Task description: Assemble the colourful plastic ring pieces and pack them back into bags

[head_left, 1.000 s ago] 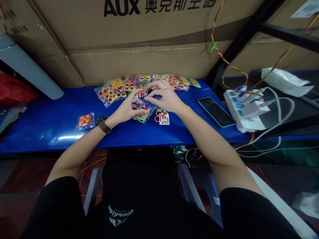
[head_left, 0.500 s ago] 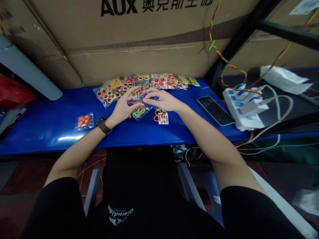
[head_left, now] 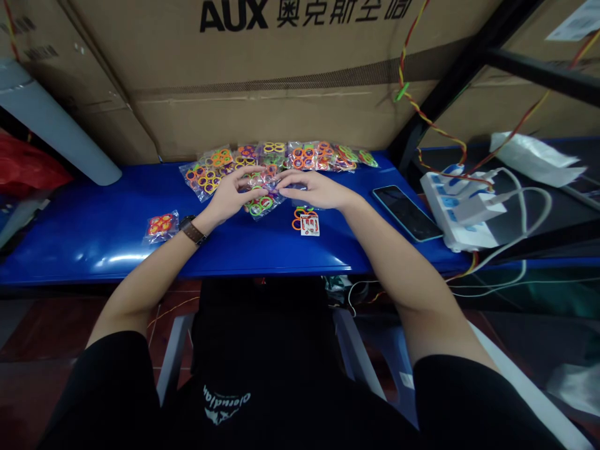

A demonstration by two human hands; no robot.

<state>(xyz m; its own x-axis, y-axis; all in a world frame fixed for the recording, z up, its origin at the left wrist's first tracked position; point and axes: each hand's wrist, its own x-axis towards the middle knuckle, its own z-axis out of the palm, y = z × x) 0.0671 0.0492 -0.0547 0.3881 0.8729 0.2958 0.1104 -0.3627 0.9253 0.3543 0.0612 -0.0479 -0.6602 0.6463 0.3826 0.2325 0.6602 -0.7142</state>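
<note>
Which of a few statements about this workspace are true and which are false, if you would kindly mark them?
1. The left hand holds a clear plastic packet with round green rings. True.
2. A dark-screened phone with a light-blue edge lies left of that packet. False: it lies to its right.
3. A white square card with red print lies right of that packet. True.
4. The brown-strapped wristwatch is on the right wrist. False: it is on the left.
5. Brown cardboard with black lettering stands behind the blue tabletop. True.
</note>
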